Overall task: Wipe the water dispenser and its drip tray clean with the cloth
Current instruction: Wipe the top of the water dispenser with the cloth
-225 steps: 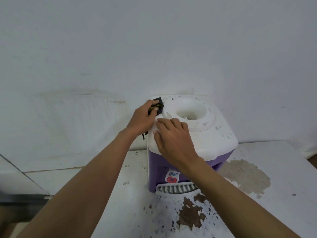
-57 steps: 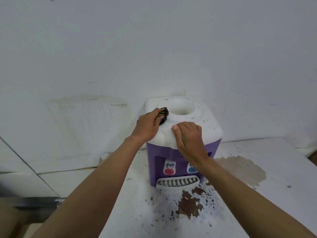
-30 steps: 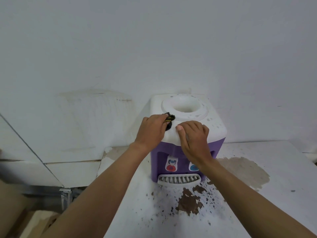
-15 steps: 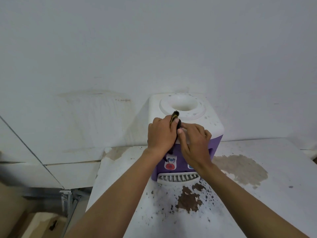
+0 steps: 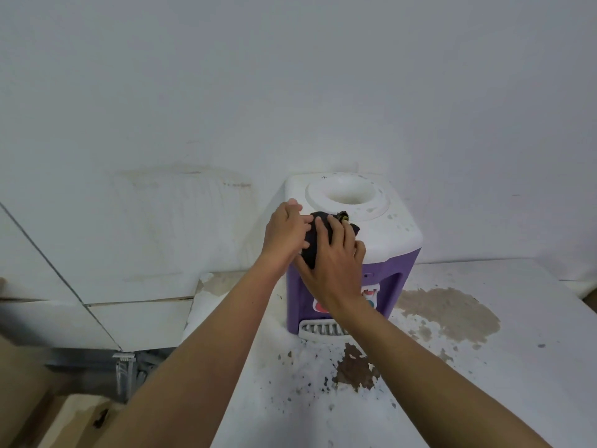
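The dark cloth (image 5: 311, 248) sits on the front left edge of the water dispenser (image 5: 387, 234), on its white top. The right hand (image 5: 336, 263) lies flat on it, fingers spread, pressing down. The left hand (image 5: 282, 231) is just beside it, fingertips at the cloth's edge — I cannot tell if they pinch it. To wipe well, I think the hand should push firmly and go slowly over the grey spots on top — then down the purple front to the drip tray (image 5: 318, 329).
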